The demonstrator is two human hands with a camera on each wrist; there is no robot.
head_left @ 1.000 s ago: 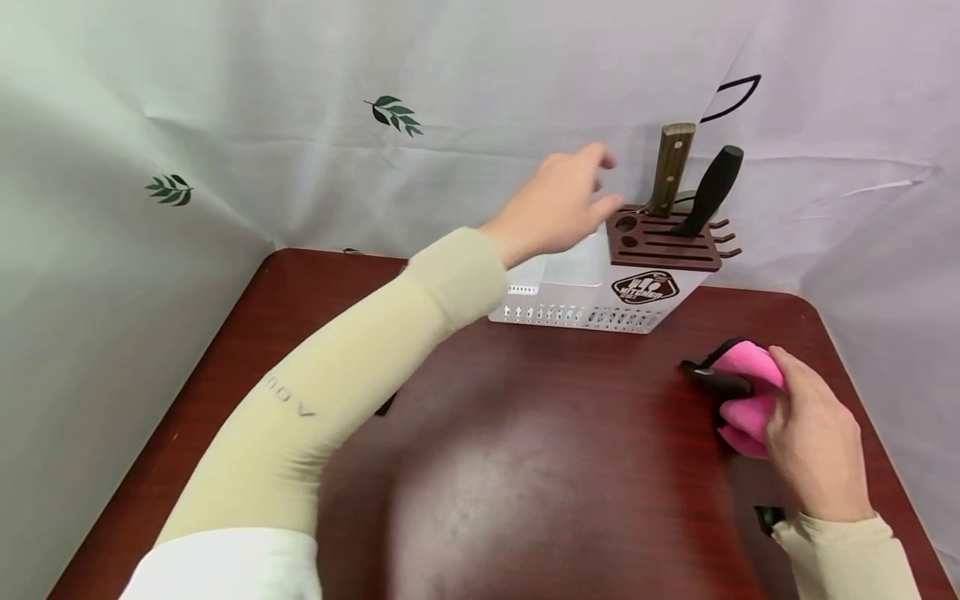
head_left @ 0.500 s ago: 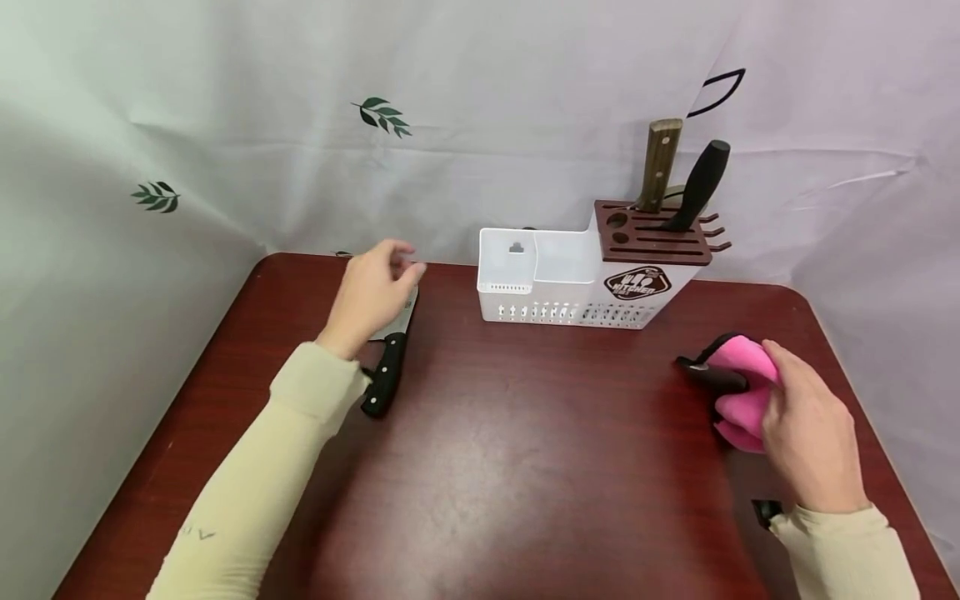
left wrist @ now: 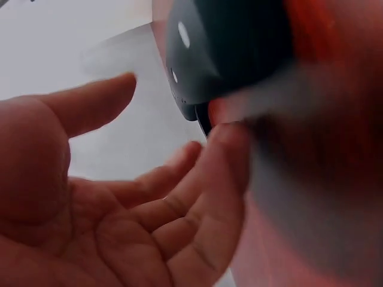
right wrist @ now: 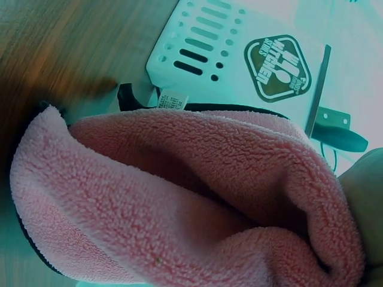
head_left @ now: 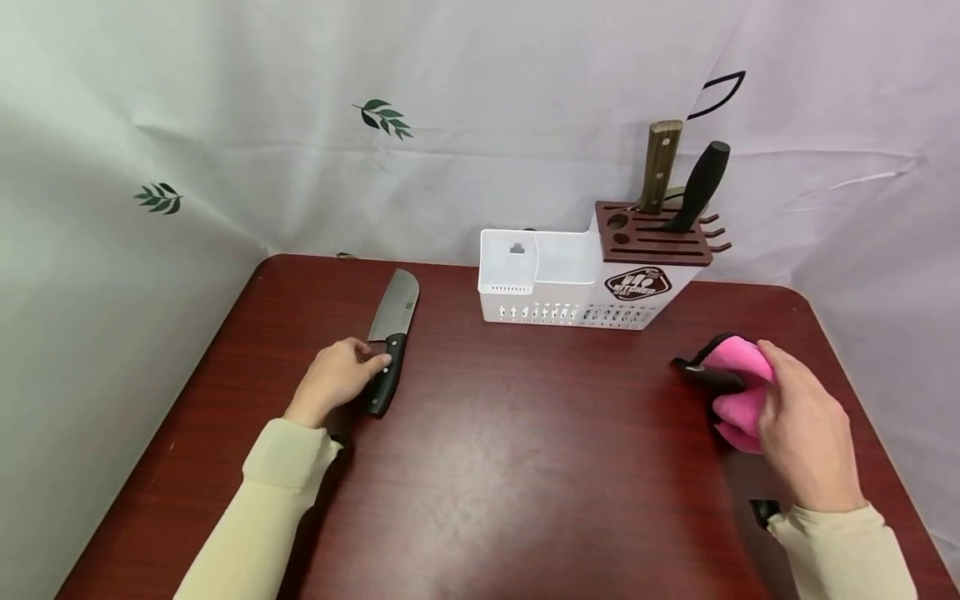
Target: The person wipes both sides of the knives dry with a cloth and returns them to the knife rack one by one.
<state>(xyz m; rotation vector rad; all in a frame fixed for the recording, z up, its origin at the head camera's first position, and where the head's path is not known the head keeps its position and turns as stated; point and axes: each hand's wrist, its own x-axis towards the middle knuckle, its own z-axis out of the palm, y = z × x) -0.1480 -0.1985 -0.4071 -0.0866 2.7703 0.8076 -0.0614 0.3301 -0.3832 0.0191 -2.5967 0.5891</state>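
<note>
A kitchen knife [head_left: 396, 312] with a broad blade and a black riveted handle lies on the table at the left, its blade toward the wall. My left hand [head_left: 339, 377] is at the handle, thumb overlapping it in the head view. In the left wrist view, the thumb and fingers [left wrist: 206, 209] stand apart, close to the dark handle [left wrist: 230, 48]. At the right, my right hand [head_left: 810, 425] grips a folded pink fleecy cloth [head_left: 738, 367] with black edging. The cloth [right wrist: 179, 197] fills much of the right wrist view and hides the fingers there.
A white plastic knife rack [head_left: 558, 304] with a brown slotted top [head_left: 652, 242] stands at the back against the curtain [head_left: 480, 175]. A wooden-handled tool [head_left: 660, 167] and a black-handled one [head_left: 701, 185] stick up from it. The table [head_left: 517, 450] is dark red.
My left hand has drawn back from beside the rack, moved left, then come down to the knife handle. My right hand stays at the right with the cloth.
</note>
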